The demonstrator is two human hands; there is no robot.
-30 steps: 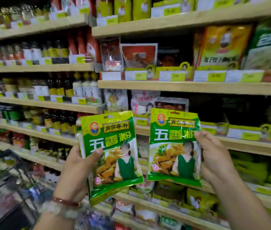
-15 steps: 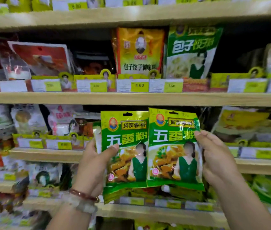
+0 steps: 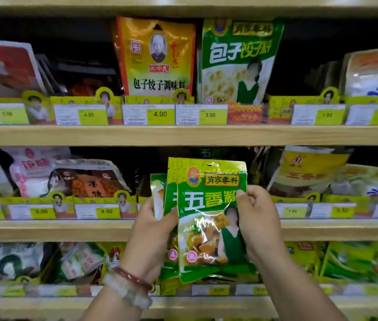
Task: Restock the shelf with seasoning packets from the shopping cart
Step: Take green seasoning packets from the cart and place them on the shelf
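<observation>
Two green seasoning packets are stacked in front of the middle shelf point(image 3: 53, 230). The front packet point(image 3: 208, 218) has white characters and a dish picture; my right hand point(image 3: 257, 223) pinches its right edge. The rear packet point(image 3: 170, 200) peeks out on the left, held by my left hand point(image 3: 152, 237), which wears bead bracelets. Both packets stand upright, overlapping, level with a dark gap behind the shelf's price rail. The shopping cart is out of view.
The upper shelf point(image 3: 183, 135) carries a yellow packet point(image 3: 155, 59) and a green dumpling-seasoning packet point(image 3: 239, 61) above price tags. Pink and orange packets point(image 3: 67, 179) lie left of my hands, yellow ones point(image 3: 308, 170) to the right. More green packets fill the lower shelf.
The two packets, held side by side before, have come together and now overlap, the right one in front. The view has moved closer to the shelf and shifted right.
</observation>
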